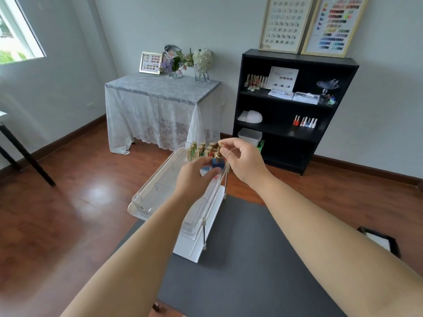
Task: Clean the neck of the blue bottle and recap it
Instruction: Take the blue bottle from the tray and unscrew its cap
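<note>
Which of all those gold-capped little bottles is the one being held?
The blue bottle, at the near edge of the cluster. The left hand grips its body and the right hand pinches its gold cap; the other bottles stand untouched.

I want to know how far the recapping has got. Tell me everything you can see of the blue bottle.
The blue bottle is small and square-bodied, deep blue, upright over the far end of the clear tray. The left hand holds its body from below. A gold cap stands at its neck, pinched by the right hand. Whether the cap is fully seated cannot be told; the neck itself is hidden.
</note>
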